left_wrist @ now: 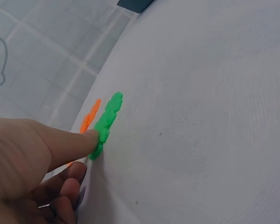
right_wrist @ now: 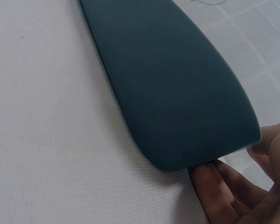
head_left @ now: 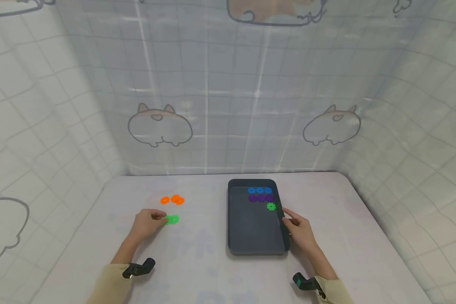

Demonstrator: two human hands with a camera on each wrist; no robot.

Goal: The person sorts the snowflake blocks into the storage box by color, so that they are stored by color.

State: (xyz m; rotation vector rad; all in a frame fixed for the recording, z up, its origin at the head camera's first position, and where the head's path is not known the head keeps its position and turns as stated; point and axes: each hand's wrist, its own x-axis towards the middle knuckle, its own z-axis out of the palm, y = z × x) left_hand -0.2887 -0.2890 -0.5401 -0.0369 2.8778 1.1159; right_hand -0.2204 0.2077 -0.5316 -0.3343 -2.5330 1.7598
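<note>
Beige sleeves [head_left: 108,285], foremost, overhang a white surface [head_left: 197,270] bearing a dark grey tray [head_left: 254,234]. Right hand [head_left: 303,234]: fingers grip the tray's right side—an upward pull would likely tilt it, disordering the blue snowflake discs [head_left: 260,191] inside. Left hand [head_left: 144,226]: thumb and fingers pinch the green snowflake discs [head_left: 173,219], well left of the tray—held by one edge, the overlapping pieces may slip apart.
</note>
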